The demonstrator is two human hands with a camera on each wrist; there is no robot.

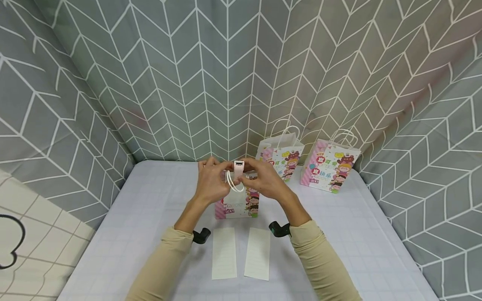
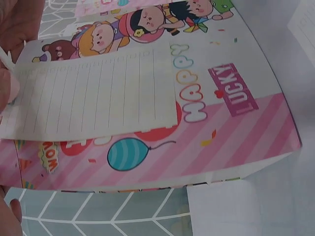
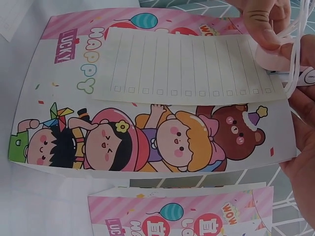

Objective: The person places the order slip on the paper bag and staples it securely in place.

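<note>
A white and pink paper gift bag (image 1: 237,209) with cartoon figures stands upright in front of me. A lined paper sheet (image 3: 192,66) lies against its front, up to the top edge. My right hand (image 1: 265,179) pinches a small pink stapler (image 1: 239,169) between thumb and fingers at the bag's top. Close beside it, my left hand (image 1: 212,182) grips the bag's upper edge with the sheet. White handles (image 1: 234,184) loop down over the front near the fingers. The stapler's mouth is hidden among the fingers and handles.
Two matching gift bags stand behind to the right, one nearer (image 1: 282,154) and one farther right (image 1: 329,165). Two pale paper sheets, a left one (image 1: 224,253) and a right one (image 1: 257,253), lie on the white-covered table (image 1: 150,200). A patterned curtain (image 1: 211,75) hangs behind.
</note>
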